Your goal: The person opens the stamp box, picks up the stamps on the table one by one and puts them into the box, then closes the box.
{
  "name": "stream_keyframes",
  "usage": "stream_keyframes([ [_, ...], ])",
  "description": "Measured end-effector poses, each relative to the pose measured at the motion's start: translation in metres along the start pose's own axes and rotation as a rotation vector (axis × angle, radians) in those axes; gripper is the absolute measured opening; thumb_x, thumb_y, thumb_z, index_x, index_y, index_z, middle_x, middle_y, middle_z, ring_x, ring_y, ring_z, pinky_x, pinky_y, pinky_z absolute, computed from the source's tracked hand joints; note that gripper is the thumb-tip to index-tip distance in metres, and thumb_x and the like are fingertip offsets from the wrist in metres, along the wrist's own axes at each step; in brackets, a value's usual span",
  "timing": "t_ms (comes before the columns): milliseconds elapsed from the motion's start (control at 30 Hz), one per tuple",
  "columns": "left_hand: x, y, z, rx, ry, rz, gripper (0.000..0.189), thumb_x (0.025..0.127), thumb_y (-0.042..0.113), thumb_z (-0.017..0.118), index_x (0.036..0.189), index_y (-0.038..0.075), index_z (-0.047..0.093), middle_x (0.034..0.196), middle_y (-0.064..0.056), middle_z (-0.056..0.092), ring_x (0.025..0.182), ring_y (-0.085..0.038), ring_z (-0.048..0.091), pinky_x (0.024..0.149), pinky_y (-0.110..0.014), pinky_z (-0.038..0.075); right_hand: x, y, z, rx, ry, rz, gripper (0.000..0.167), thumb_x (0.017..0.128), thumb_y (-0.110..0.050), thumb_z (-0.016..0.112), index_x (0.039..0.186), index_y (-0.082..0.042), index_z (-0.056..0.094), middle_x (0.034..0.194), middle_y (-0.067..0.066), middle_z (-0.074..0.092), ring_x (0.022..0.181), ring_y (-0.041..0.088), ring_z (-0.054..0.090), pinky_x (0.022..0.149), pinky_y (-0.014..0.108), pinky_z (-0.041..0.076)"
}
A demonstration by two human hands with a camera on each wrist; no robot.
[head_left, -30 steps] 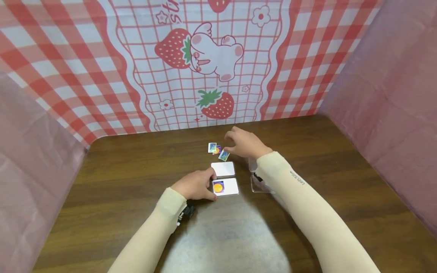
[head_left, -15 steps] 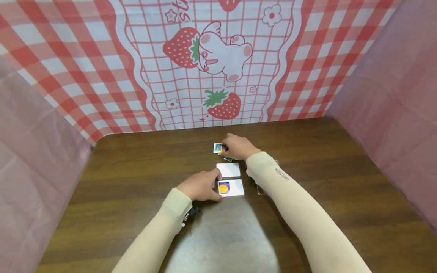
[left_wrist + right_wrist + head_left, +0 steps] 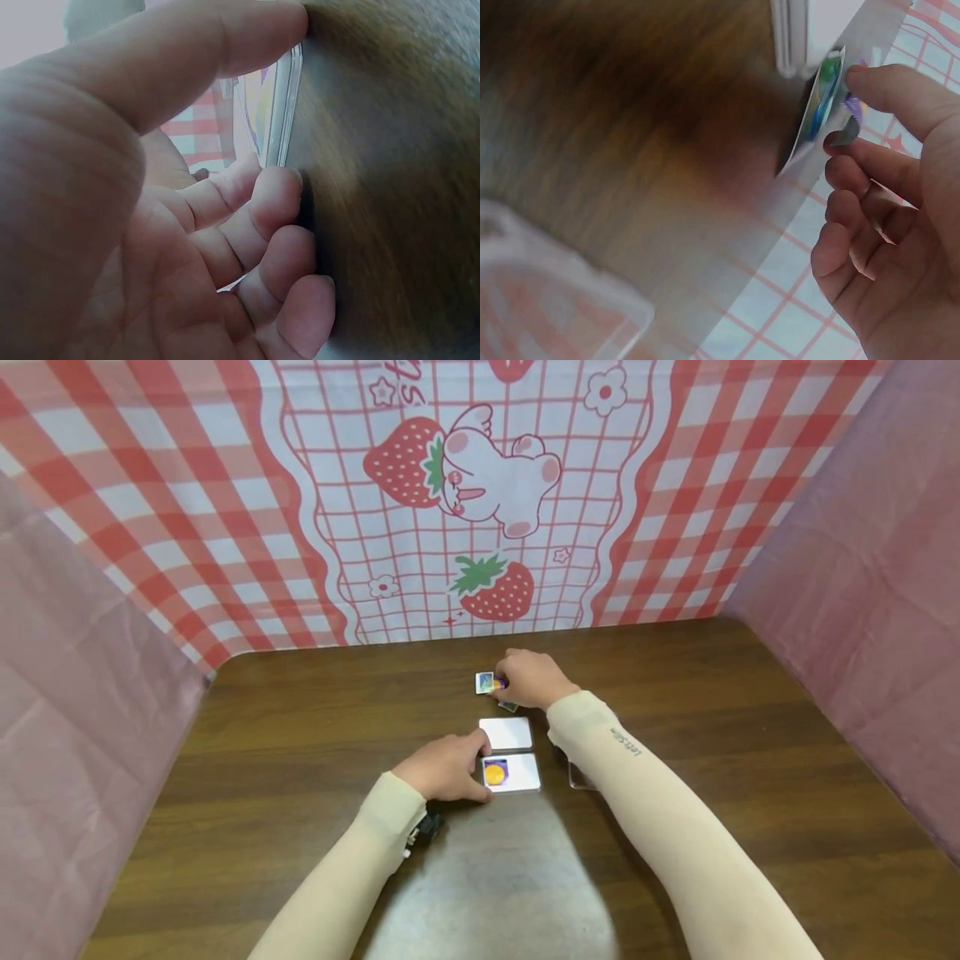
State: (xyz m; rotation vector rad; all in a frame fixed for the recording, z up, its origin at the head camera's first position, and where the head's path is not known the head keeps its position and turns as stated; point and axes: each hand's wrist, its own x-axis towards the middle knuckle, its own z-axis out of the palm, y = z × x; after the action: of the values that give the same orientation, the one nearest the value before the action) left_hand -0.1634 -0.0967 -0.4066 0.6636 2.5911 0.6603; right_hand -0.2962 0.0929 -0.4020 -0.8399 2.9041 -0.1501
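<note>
My left hand [image 3: 442, 767] spans the left ends of two flat white cases, thumb and fingertips curled against their edges. On the lower case [image 3: 525, 772] lies a small purple square picture [image 3: 496, 772] with an orange disc. The upper case [image 3: 506, 732] is plain white. Beyond them my right hand [image 3: 532, 678] pinches another small purple-and-orange picture [image 3: 853, 111] between thumb and forefinger; the fingers cover most of it. One blue-green picture [image 3: 484, 682] with a white border lies left of the fingertips. Another blue-green picture [image 3: 508, 705], partly hidden, lies below the right hand.
A clear plastic cover [image 3: 579, 777] lies right of the cases, mostly hidden under the right forearm; its corner shows in the right wrist view. The wooden table [image 3: 300, 743] ends at a red-checked strawberry cloth [image 3: 480, 485] behind, with pink cloth [image 3: 847, 552] at the sides.
My right hand has come down onto the small pictures and taken hold of the purple-and-orange one. The left hand keeps its place at the cases. The head view has shifted slightly.
</note>
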Motion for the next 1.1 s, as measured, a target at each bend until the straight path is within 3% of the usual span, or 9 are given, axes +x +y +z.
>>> stream_keyframes([
  [233,0.000,0.001,-0.001,0.004,0.000,-0.005,0.050,0.081,0.037,0.087,0.116,0.016,0.057,0.089,0.002,0.061,0.080,-0.015,0.058,0.075,-0.035,0.048,-0.004,0.005,-0.007,-0.022,0.015,0.037,0.031,0.091,-0.042,0.077,0.103,-0.013,0.075,0.098,0.002,0.061,0.081,0.018,0.057,0.071,0.038,0.050],
  [567,0.001,0.001,0.001,0.017,0.004,-0.003,0.050,0.081,0.038,0.087,0.116,0.016,0.058,0.089,0.003,0.060,0.081,-0.015,0.057,0.076,-0.034,0.048,-0.013,0.001,-0.019,-0.012,-0.036,0.049,0.031,0.088,-0.045,0.076,0.092,-0.016,0.070,0.094,0.001,0.063,0.081,0.019,0.058,0.072,0.039,0.050],
  [933,0.000,0.002,0.001,0.016,0.003,-0.008,0.050,0.081,0.038,0.087,0.115,0.017,0.058,0.089,0.003,0.060,0.082,-0.015,0.057,0.077,-0.035,0.048,-0.029,0.007,-0.028,-0.005,-0.070,0.043,0.032,0.085,-0.041,0.075,0.102,-0.014,0.072,0.100,0.002,0.065,0.085,0.019,0.059,0.079,0.043,0.052],
  [1100,0.000,0.002,0.001,0.009,0.009,-0.003,0.050,0.081,0.036,0.087,0.114,0.016,0.057,0.089,0.002,0.061,0.080,-0.015,0.057,0.075,-0.035,0.048,-0.034,-0.001,-0.034,0.025,-0.133,0.029,0.035,0.087,-0.043,0.074,0.106,-0.014,0.072,0.097,0.001,0.068,0.083,0.018,0.060,0.078,0.041,0.052],
])
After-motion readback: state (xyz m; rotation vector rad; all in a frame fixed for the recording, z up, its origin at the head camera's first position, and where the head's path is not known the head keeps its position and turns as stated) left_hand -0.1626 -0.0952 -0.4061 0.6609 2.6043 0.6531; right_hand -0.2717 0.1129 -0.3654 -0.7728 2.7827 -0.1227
